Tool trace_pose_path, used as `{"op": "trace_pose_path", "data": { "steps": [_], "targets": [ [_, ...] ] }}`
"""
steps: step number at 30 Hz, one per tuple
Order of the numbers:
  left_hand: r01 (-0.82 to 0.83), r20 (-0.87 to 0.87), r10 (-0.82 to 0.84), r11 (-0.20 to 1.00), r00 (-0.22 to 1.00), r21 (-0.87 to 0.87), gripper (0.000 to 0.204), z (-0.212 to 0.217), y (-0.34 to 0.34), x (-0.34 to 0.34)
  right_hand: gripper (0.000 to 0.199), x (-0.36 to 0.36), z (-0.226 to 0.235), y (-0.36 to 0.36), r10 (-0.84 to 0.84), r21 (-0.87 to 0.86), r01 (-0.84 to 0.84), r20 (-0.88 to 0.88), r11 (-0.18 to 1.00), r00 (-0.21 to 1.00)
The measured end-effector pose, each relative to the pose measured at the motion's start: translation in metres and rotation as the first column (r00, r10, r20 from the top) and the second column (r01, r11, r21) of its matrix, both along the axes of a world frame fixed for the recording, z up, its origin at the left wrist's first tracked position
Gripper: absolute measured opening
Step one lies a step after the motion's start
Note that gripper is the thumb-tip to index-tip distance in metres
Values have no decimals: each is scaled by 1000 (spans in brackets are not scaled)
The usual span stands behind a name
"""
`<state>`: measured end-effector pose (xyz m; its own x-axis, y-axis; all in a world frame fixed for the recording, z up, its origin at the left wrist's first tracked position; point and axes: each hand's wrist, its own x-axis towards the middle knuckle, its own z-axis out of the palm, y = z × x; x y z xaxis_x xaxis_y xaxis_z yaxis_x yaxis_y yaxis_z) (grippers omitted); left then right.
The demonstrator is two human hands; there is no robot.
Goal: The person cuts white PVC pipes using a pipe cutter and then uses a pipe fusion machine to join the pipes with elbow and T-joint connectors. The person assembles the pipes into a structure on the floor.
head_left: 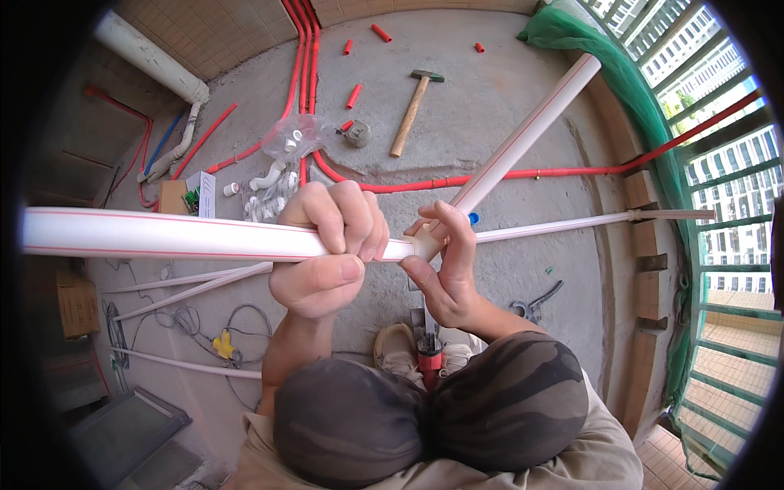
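Above the knees, at chest height, a long white pipe (pixel 155 235) with a thin red stripe runs in from the left, level, ending in a pale elbow fitting (pixel 425 242). From that fitting a second white pipe (pixel 531 131), also red-striped, slants up and away to the right. The left hand (pixel 331 249) is wrapped fully round the first pipe just beside the fitting, fingers over the top, thumb beneath. The right hand (pixel 445 261) pinches the fitting, thumb and fingers closed on it at the joint.

Below, on the concrete floor (pixel 490 65), a clear plastic bag (pixel 290 135) holds small white fittings, more of them lying loose by it, beside a small open box (pixel 189 196). Farther off lie a hammer (pixel 412 102), red pipe offcuts (pixel 353 96) and pliers (pixel 535 304). Red conduits (pixel 304 49) run along the floor.
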<state>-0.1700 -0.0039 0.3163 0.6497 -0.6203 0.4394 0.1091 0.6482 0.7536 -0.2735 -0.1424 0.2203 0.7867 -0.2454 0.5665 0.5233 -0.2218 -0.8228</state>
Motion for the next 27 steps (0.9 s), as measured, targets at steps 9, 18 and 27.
{"op": "trace_pose_path", "data": {
  "steps": [9, 18, 27],
  "targets": [
    [-202, 47, 217, 954, 975, -220, 23, 19, 32, 2, 126, 2, 21, -21, 326, 414, -262, -91, 872, 941],
    [-176, 128, 200, 967, 971, -182, 37, 12, 20, -27, 39, -1, 31, -8, 429, 286, -347, -311, 893, 848],
    [-105, 45, 117, 971, 992, -217, 35, 5, 15, -22, 38, -9, 30, -10, 392, 298, -309, -279, 903, 876]
  ]
}}
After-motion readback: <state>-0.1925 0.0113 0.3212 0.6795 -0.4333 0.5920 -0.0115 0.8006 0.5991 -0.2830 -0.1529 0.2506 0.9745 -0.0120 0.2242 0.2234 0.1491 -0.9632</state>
